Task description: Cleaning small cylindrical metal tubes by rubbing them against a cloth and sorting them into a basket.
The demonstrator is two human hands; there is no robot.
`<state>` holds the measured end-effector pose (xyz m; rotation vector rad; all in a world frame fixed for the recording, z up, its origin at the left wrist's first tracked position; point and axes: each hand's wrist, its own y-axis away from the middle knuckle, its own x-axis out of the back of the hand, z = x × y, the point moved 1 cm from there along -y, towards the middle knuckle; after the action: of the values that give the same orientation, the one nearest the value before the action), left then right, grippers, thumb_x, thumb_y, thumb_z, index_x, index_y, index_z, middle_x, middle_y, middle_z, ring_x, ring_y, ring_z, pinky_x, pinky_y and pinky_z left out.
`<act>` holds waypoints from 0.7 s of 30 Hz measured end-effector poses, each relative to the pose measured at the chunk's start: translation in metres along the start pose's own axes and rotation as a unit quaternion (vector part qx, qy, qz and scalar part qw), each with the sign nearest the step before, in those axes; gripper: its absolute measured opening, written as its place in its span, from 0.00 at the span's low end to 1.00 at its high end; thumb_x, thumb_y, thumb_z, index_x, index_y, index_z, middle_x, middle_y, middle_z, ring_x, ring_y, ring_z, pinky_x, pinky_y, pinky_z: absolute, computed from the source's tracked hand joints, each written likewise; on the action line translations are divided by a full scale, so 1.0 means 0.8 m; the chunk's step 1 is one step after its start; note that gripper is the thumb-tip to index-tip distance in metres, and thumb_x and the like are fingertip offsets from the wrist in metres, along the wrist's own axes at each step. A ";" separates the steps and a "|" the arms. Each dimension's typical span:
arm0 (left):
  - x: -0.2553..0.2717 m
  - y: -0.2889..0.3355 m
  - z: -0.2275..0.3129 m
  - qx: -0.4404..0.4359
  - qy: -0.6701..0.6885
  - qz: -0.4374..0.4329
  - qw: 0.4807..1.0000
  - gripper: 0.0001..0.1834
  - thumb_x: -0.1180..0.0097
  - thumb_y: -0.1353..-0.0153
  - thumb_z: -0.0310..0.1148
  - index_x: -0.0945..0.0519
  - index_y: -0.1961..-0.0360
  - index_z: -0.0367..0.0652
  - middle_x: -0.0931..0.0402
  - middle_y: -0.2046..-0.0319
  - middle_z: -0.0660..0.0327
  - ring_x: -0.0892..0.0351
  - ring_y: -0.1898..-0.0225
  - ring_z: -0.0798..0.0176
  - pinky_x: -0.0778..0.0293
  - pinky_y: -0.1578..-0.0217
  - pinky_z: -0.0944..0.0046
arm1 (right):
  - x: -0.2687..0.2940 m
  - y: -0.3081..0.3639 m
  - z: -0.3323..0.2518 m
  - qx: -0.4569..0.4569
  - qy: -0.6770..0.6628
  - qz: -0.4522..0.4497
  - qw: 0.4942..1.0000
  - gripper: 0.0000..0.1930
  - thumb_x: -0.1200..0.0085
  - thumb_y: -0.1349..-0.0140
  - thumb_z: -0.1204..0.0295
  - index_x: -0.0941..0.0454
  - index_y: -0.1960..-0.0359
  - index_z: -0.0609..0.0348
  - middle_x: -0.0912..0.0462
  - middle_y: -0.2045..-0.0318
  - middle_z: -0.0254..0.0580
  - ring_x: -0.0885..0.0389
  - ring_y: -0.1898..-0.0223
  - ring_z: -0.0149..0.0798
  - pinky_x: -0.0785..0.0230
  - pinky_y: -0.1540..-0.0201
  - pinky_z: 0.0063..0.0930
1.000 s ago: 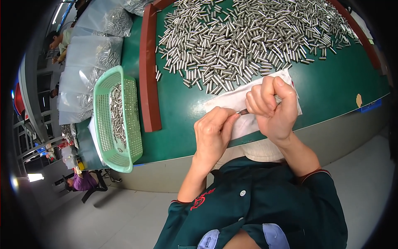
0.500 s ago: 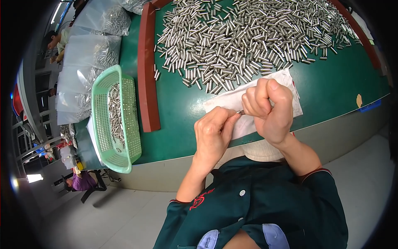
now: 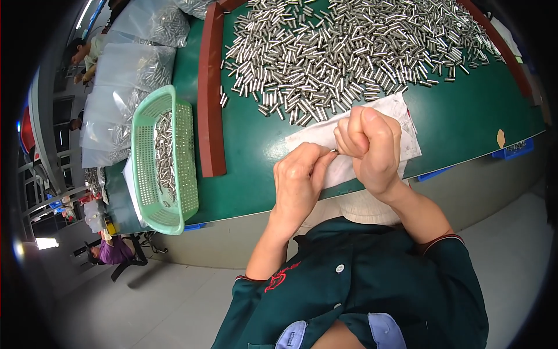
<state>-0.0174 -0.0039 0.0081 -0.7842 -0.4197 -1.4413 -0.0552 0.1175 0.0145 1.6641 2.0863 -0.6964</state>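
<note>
Over a white cloth [image 3: 410,139] at the table's near edge, my two hands meet. My left hand [image 3: 297,177] pinches a small metal pin [image 3: 333,151] between thumb and fingertips; only a bit of it shows. Closed in a fist, my right hand [image 3: 373,148] touches the left fingertips at the pin. What lies inside that fist is hidden. Just beyond the cloth spreads a large pile of loose silver pins [image 3: 349,58].
Red-brown wooden bars [image 3: 210,99] border the pile on the green table [image 3: 250,157]. A light green basket [image 3: 187,151] holding metal pins stands left, beside clear bags [image 3: 110,113] of parts. Blue bins [image 3: 514,149] show under the right edge. Other people are at far left.
The view has shifted slightly. Both hands stay together over the cloth, and the dark stretch of metal between them is now mostly hidden as the right fist sits closer to the left fingertips.
</note>
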 end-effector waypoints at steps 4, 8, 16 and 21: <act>0.019 0.000 0.002 0.074 0.089 -0.018 0.993 0.04 0.45 0.52 0.22 0.28 0.76 0.35 0.30 0.78 0.62 0.36 0.82 0.71 0.38 0.80 0.70 | 0.003 0.000 0.001 -0.030 -0.035 -0.007 0.999 0.18 0.69 0.40 0.70 0.46 0.89 0.58 0.43 0.90 0.30 0.50 0.86 0.22 0.56 0.84 0.19; 0.021 0.000 -0.024 0.234 0.614 -0.072 0.750 0.07 0.52 0.42 0.28 0.29 0.65 0.37 0.30 0.73 0.62 0.47 0.84 0.79 0.49 0.82 0.79 | 0.006 0.000 0.000 -0.024 -0.057 -0.011 0.998 0.19 0.70 0.39 0.68 0.47 0.89 0.57 0.46 0.91 0.29 0.52 0.88 0.22 0.58 0.85 0.19; 0.023 -0.006 -0.037 0.261 0.677 -0.084 0.683 0.12 0.56 0.40 0.29 0.29 0.58 0.34 0.29 0.73 0.59 0.48 0.85 0.79 0.50 0.83 0.78 | 0.003 -0.002 -0.002 -0.046 -0.073 0.003 0.996 0.18 0.70 0.40 0.68 0.47 0.89 0.56 0.47 0.92 0.28 0.53 0.88 0.22 0.59 0.85 0.19; 0.027 -0.009 -0.028 0.277 0.666 -0.058 0.691 0.11 0.57 0.39 0.34 0.29 0.65 0.35 0.29 0.73 0.57 0.45 0.82 0.77 0.48 0.83 0.77 | 0.001 -0.004 -0.001 -0.050 -0.071 0.004 0.996 0.18 0.69 0.40 0.68 0.47 0.89 0.55 0.48 0.93 0.28 0.54 0.89 0.22 0.60 0.85 0.19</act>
<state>-0.0260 -0.0345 0.0094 0.8641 0.2658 -1.5009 -0.0587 0.1181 0.0150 1.5216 1.9817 -0.6752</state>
